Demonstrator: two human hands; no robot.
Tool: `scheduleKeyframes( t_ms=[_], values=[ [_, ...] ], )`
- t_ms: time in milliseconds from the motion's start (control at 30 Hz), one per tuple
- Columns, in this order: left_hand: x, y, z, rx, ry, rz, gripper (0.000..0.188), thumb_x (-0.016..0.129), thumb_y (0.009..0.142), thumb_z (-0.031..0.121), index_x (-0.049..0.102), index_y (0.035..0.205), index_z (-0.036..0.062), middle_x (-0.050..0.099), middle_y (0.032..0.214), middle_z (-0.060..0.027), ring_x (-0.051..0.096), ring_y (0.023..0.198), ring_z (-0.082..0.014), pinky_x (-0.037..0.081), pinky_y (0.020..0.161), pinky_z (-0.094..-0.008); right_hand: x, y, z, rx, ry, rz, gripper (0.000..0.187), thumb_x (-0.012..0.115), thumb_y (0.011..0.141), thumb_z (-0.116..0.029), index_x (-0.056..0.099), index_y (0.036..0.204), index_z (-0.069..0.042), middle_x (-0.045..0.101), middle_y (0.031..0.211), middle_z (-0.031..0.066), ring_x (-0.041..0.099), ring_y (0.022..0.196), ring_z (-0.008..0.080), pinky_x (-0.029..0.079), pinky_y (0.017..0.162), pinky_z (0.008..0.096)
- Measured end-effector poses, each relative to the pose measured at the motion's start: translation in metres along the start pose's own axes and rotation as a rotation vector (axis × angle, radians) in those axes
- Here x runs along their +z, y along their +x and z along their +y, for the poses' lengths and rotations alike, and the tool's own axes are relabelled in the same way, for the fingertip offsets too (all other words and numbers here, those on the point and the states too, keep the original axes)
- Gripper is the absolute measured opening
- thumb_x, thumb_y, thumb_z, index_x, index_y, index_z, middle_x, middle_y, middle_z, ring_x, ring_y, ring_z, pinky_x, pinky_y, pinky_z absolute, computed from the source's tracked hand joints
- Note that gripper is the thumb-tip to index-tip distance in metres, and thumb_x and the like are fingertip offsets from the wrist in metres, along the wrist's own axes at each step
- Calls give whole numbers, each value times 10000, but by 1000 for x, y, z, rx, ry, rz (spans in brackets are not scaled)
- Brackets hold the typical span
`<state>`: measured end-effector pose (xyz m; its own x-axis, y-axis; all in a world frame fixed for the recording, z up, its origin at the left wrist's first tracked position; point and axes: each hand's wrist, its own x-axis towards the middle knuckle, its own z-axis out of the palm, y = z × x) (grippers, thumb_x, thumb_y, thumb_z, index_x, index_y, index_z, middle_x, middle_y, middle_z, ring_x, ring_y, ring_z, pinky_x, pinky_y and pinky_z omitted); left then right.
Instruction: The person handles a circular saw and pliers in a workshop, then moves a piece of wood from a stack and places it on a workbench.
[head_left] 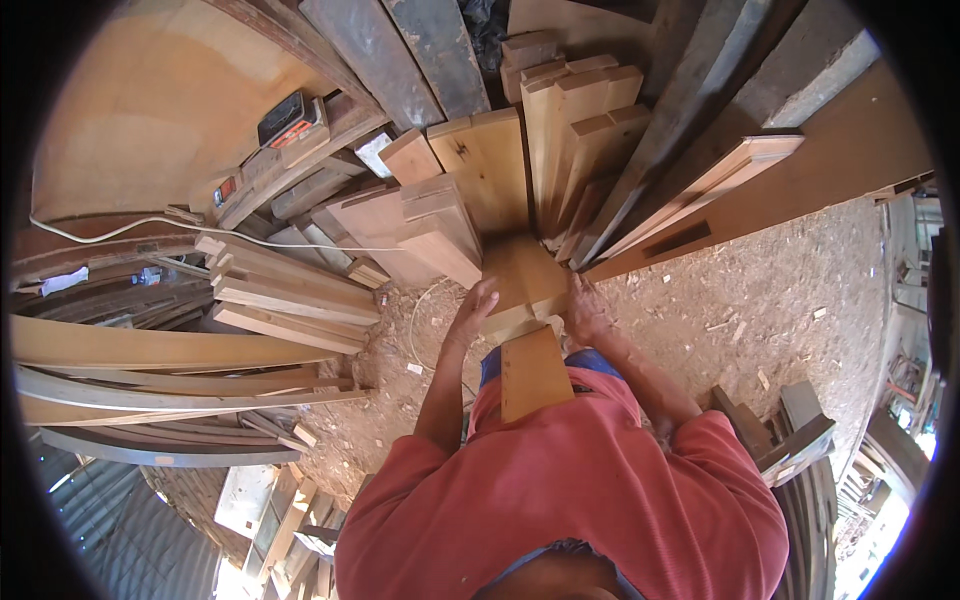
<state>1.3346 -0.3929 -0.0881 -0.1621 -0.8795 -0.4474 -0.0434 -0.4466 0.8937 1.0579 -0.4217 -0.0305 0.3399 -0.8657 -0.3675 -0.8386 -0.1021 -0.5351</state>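
Note:
Several wooden boards (520, 268) lie stacked in front of me, their near ends uneven. My left hand (474, 310) is at their left edge with its fingers curled against the wood. On the right edge, my right hand (588, 315) grips the same stack, its fingers partly hidden by the boards. A shorter brown board (538, 372) points back toward my body and rests against my red shirt, between my forearms. How far the boards run underneath is hidden.
Upright planks (485, 160) lean beyond the stack. Cut timber (300, 300) is piled at the left, near long curved-looking boards (180, 345). A long brown panel (800, 195) stands at the right. Wood chips and sawdust cover the ground (740, 300). A white cable (150, 222) crosses the left side.

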Motion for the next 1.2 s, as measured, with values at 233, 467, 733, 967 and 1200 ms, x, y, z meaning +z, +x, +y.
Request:
scheduleKeyframes(
  t_ms=[233,467,733,967,1200],
  values=[
    [-15,-5,97,254,779,870,748,812,800,269,402,1377,28,375,1399,-302,356,1335,-451,307,1127,-495,-34,4,-20,49,-75,-74,765,725,786,-90,323,1424,41,449,1370,286,453,1284,442,390,1084,486],
    [-84,68,131,345,1235,526,924,758,821,299,241,1566,122,144,1605,-297,248,1441,-470,227,1182,-535,-46,29,-21,-33,-5,102,748,783,783,-140,384,1413,-84,527,1301,222,534,1175,439,456,983,503],
    [-78,83,114,239,1286,506,813,699,839,282,312,1542,154,195,1605,-220,298,1418,-455,231,1184,-551,-76,115,-34,113,-34,394,566,750,839,-199,466,1324,-137,612,1160,188,587,1121,438,509,890,506],
    [-86,75,120,202,1311,556,782,672,829,245,334,1530,160,239,1581,-185,262,1427,-476,201,1190,-571,-104,183,-35,332,-115,342,763,716,875,-217,284,1503,-182,609,1194,212,607,1097,432,514,920,498],
    [-103,68,111,228,1237,541,798,648,829,279,320,1549,180,184,1622,-189,187,1475,-458,115,1217,-565,-97,226,-25,235,158,389,835,657,910,-178,153,1572,-117,497,1406,285,534,1226,469,452,1033,495]
  ],
)
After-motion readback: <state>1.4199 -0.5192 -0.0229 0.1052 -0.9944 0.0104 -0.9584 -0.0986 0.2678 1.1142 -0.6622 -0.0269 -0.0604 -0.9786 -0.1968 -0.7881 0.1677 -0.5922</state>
